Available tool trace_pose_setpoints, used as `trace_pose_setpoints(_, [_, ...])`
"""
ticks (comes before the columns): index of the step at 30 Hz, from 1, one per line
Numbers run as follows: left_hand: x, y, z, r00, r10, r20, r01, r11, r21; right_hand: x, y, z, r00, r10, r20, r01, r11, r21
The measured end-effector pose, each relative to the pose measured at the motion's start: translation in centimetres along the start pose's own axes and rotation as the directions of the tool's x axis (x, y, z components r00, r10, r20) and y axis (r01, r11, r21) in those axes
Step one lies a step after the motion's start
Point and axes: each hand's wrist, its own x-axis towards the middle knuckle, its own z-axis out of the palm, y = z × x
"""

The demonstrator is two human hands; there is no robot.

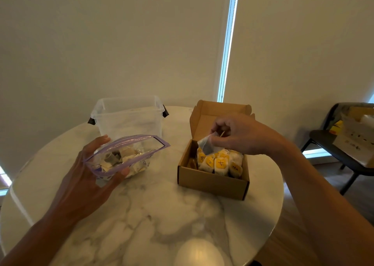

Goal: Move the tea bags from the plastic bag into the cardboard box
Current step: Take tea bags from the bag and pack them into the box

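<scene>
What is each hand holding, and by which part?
Right hand pinches a tea bag by its top corner, over the box. Left hand holds the plastic bag at its open rim.

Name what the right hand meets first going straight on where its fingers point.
Likely the yellow-tagged tea bags in the open brown cardboard box, below the white tea bag the right hand pinches.
</scene>
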Motion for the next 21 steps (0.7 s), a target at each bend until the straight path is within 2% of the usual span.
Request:
trace_pose_setpoints(5, [0.0, -0.1, 0.1, 1.0, 0.003, 0.004, -0.003, 1.0, 0.013, 0.5, 0.5, 1.1, 0.984, 0.025, 0.179, -0.015, 0.998, -0.061])
trace_pose_setpoints(9, [0.1, 0.0, 0.3, 1.0, 0.027, -0.011, -0.027, 1.0, 0.011, 1.5, 0.7, 2.8, 0.903, 0.109, 0.416, -0.039, 0.984, -0.174])
trace_pose_setpoints(11, [0.2, -0.1, 0.3, 0.999, 0.044, -0.016, -0.044, 0.999, 0.022, 2.0, 0.8, 3.9, 0.878, 0.127, 0.461, -0.011, 0.969, -0.247])
trace_pose_setpoints(17, [0.4, -0.7, 0.5, 0.997, 0.074, -0.019, -0.073, 0.996, 0.045, 3.1, 1.0, 5.4, 0.959, 0.054, 0.278, 0.052, 0.932, -0.359])
trace_pose_setpoints(21, [0.4, -1.4, 0.6, 0.998, 0.065, -0.023, -0.064, 0.996, 0.063, 3.2, 1.1, 5.3, 0.983, -0.023, 0.184, 0.094, 0.917, -0.388])
